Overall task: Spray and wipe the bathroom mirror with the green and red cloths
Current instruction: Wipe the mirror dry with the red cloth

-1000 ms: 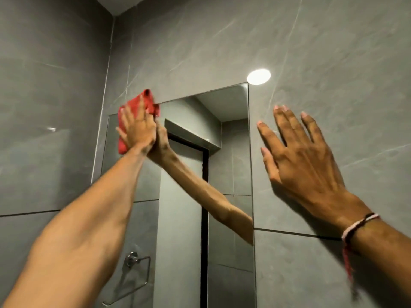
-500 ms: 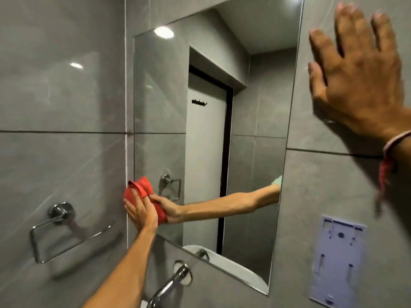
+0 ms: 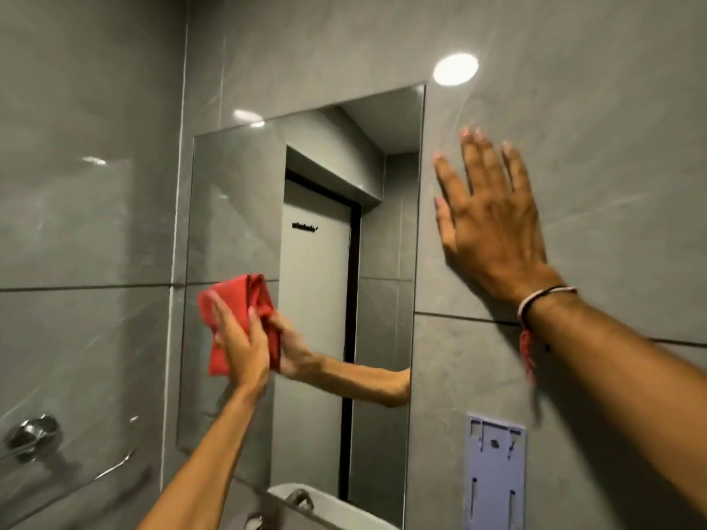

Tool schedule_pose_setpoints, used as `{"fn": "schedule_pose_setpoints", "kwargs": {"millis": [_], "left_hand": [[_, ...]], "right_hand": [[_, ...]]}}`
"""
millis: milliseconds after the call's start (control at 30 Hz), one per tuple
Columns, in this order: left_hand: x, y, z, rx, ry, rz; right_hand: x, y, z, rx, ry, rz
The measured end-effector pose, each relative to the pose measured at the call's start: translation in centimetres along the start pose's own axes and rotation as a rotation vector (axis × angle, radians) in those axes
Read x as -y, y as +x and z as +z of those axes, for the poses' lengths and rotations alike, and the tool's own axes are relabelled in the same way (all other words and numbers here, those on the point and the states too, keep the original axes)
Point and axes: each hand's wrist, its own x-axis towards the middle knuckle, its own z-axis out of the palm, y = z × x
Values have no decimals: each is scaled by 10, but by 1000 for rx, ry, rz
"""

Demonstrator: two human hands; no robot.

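A tall frameless mirror (image 3: 325, 154) hangs on the grey tiled wall. My left hand (image 3: 241, 346) presses a folded red cloth (image 3: 237, 296) flat against the mirror's left side, about mid-height. The mirror reflects that hand, the cloth and my forearm. My right hand (image 3: 489, 231) rests flat on the wall tiles just right of the mirror, fingers spread, with a thread band on the wrist. No green cloth or spray bottle is in sight.
A chrome towel ring (image 3: 32, 434) is fixed to the left wall. A pale purple wall bracket (image 3: 495, 472) sits below my right arm. A tap (image 3: 300, 499) and the white basin rim (image 3: 344, 508) show at the bottom.
My left hand carried the red cloth from the mirror's top left corner down to its lower left, then back up to mid-height. The view tilted down and back up. The right hand stayed on the wall.
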Motion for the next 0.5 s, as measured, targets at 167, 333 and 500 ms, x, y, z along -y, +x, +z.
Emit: {"fn": "schedule_pose_setpoints", "kwargs": {"millis": [167, 333, 500], "left_hand": [[-158, 25, 68, 233, 115, 601], [-188, -8, 100, 182, 368, 1079], [-121, -12, 85, 82, 431, 947]], "right_hand": [[-2, 2, -3, 41, -31, 36], [-5, 1, 1, 48, -74, 99], [-6, 3, 3, 9, -76, 92]]}}
